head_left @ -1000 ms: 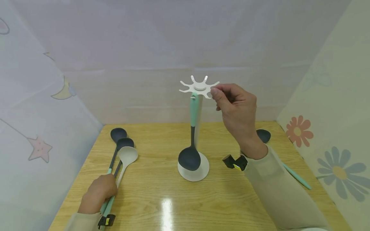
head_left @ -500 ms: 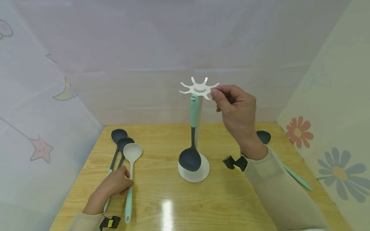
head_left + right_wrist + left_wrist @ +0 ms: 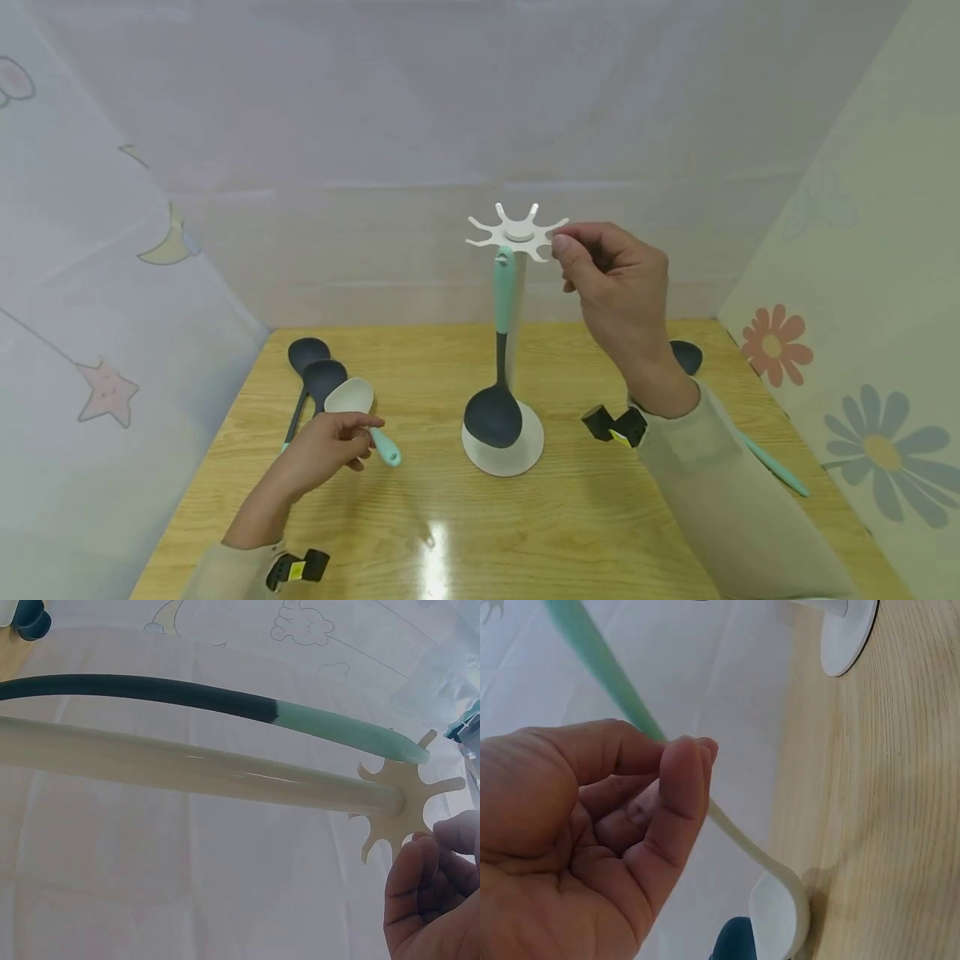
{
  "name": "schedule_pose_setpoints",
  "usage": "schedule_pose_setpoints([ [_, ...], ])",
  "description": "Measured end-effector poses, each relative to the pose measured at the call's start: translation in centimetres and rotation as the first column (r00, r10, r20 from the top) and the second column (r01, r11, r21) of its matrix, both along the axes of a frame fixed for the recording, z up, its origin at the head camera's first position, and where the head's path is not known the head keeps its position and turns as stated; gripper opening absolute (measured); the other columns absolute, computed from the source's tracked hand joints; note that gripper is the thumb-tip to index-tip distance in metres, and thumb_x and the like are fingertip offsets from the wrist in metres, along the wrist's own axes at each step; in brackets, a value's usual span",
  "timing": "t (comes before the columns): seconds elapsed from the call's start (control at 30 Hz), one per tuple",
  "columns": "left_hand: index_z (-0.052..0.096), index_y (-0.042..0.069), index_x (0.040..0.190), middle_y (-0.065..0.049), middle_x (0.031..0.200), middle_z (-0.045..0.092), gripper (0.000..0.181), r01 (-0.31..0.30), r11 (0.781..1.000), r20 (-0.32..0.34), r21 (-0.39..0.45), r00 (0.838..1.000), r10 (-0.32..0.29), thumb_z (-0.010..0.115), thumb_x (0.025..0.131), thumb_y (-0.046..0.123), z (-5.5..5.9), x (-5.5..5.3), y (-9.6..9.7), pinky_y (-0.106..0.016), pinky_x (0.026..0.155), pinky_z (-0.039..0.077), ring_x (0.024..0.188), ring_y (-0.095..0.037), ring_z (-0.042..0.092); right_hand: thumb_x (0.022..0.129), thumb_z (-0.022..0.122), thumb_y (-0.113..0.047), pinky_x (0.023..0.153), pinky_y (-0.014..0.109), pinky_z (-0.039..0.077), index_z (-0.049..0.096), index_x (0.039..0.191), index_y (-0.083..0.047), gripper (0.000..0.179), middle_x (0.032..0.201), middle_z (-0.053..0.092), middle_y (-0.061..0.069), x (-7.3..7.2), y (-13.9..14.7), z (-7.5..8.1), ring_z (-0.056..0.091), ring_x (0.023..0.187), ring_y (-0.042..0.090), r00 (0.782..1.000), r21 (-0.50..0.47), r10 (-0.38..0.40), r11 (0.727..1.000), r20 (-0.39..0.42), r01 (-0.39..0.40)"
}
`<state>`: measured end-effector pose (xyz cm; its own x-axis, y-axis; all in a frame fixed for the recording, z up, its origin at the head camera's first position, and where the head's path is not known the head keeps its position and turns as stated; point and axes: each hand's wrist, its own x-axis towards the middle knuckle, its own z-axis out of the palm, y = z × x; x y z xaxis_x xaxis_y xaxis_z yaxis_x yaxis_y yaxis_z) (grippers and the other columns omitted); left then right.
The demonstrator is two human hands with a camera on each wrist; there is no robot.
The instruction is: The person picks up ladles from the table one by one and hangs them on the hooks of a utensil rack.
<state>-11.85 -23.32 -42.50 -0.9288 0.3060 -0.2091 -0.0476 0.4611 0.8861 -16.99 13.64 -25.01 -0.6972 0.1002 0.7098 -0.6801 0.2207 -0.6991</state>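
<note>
My left hand (image 3: 326, 450) pinches the handle of a white spoon (image 3: 780, 911) with a mint-green grip (image 3: 604, 664). The grip end is raised, and the spoon's bowl sits low, close over the table. At the centre stands a white utensil rack (image 3: 519, 236) with curved hooks round its top and a round base (image 3: 528, 454). A dark ladle (image 3: 492, 417) with a mint handle hangs from one front hook, bowl downward. My right hand (image 3: 622, 292) pinches a hook on the rack's right side between thumb and index finger; the right wrist view shows this grip from below.
Two dark utensils (image 3: 306, 354) lie side by side at the table's left, partly behind my left hand. Another dark utensil (image 3: 686, 357) with a mint handle lies at the right, partly covered by my right forearm. Fabric walls (image 3: 375, 150) enclose the wooden table (image 3: 420, 375).
My left hand has drawn the white spoon away from the two dark utensils, moved right and forward, and tilted its handle end up. My right hand stays at the rack's hook.
</note>
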Motion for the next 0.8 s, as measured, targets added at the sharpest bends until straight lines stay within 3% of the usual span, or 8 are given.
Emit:
schedule_pose_setpoints([
  [0.07, 0.064, -0.004, 0.139, -0.01, 0.1, 0.074, 0.036, -0.009, 1.0, -0.046, -0.016, 0.999, 0.009, 0.063, 0.106, 0.012, 0.1, -0.2, 0.2, -0.043, 0.076, 0.064, 0.088, -0.022, 0.071, 0.098, 0.073, -0.003, 0.059, 0.02, 0.052, 0.078, 0.102, 0.006, 0.011, 0.075, 0.067, -0.01, 0.0, 0.0, 0.0, 0.056, 0.059, 0.014, 1.0, -0.003, -0.003, 1.0, -0.007, 0.003],
  [0.2, 0.072, 0.007, 0.132, -0.004, 0.095, 0.076, 0.03, -0.088, 0.992, -0.137, -0.085, 0.988, 0.076, 0.067, 0.104, 0.014, 0.0, -0.3, 0.9, -0.037, 0.073, 0.063, 0.083, -0.018, 0.072, 0.098, 0.074, -0.004, 0.058, 0.02, 0.052, 0.078, 0.1, 0.006, 0.011, 0.075, 0.066, -0.01, 0.1, -0.1, -0.1, 0.057, 0.058, 0.014, 1.0, -0.013, -0.006, 1.0, -0.019, 0.006],
  [0.3, 0.076, 0.014, 0.128, -0.001, 0.095, 0.076, 0.026, -0.142, 0.977, -0.203, -0.158, 0.973, 0.109, 0.069, 0.103, 0.015, 0.0, -0.3, 1.3, -0.033, 0.069, 0.061, 0.079, -0.018, 0.071, 0.098, 0.074, -0.004, 0.058, 0.02, 0.052, 0.078, 0.099, 0.006, 0.011, 0.074, 0.066, -0.011, 0.1, -0.2, -0.1, 0.057, 0.058, 0.013, 1.0, -0.018, -0.004, 1.0, -0.023, 0.004],
  [0.4, 0.078, 0.017, 0.125, 0.001, 0.097, 0.075, 0.025, -0.171, 0.958, -0.289, -0.229, 0.952, 0.1, 0.073, 0.101, 0.018, -0.1, -0.3, 1.6, -0.03, 0.063, 0.057, 0.073, -0.017, 0.067, 0.097, 0.074, -0.003, 0.058, 0.02, 0.052, 0.078, 0.099, 0.006, 0.01, 0.074, 0.067, -0.012, 0.2, -0.3, -0.1, 0.057, 0.058, 0.013, 1.0, -0.022, -0.003, 1.0, -0.026, 0.002],
  [0.53, 0.081, 0.018, 0.117, 0.003, 0.099, 0.07, 0.021, -0.201, 0.938, -0.421, -0.282, 0.904, 0.067, 0.078, 0.096, 0.017, -0.3, -0.5, 1.8, -0.027, 0.064, 0.052, 0.075, -0.012, 0.063, 0.097, 0.073, -0.002, 0.058, 0.02, 0.052, 0.077, 0.098, 0.007, 0.01, 0.075, 0.067, -0.011, 0.2, -0.3, -0.1, 0.056, 0.057, 0.012, 0.999, -0.023, 0.001, 1.0, -0.032, -0.002],
  [0.7, 0.082, 0.015, 0.11, 0.001, 0.102, 0.069, 0.019, -0.252, 0.931, -0.554, -0.264, 0.83, 0.067, 0.083, 0.092, 0.014, -0.2, -0.9, 2.1, -0.027, 0.067, 0.053, 0.082, -0.013, 0.064, 0.097, 0.073, -0.001, 0.059, 0.019, 0.052, 0.077, 0.099, 0.008, 0.01, 0.076, 0.068, -0.011, 0.2, -0.3, 0.0, 0.056, 0.058, 0.012, 1.0, -0.022, 0.001, 1.0, -0.027, -0.002],
  [0.77, 0.082, 0.013, 0.111, 0.0, 0.102, 0.072, 0.02, -0.266, 0.932, -0.576, -0.245, 0.813, 0.081, 0.084, 0.091, 0.014, 0.0, -1.1, 2.2, -0.028, 0.066, 0.053, 0.08, -0.014, 0.065, 0.097, 0.074, -0.001, 0.059, 0.019, 0.052, 0.076, 0.099, 0.009, 0.01, 0.076, 0.068, -0.012, 0.2, -0.3, 0.0, 0.057, 0.058, 0.012, 1.0, -0.022, -0.001, 1.0, -0.026, 0.0],
  [0.8, 0.081, 0.013, 0.112, 0.0, 0.101, 0.074, 0.02, -0.271, 0.935, -0.57, -0.231, 0.816, 0.096, 0.083, 0.092, 0.015, 0.1, -1.2, 2.3, -0.028, 0.066, 0.053, 0.079, -0.013, 0.065, 0.097, 0.074, -0.001, 0.059, 0.019, 0.052, 0.076, 0.099, 0.009, 0.011, 0.076, 0.068, -0.012, 0.2, -0.3, 0.0, 0.056, 0.058, 0.013, 1.0, -0.023, 0.0, 1.0, -0.026, -0.001],
])
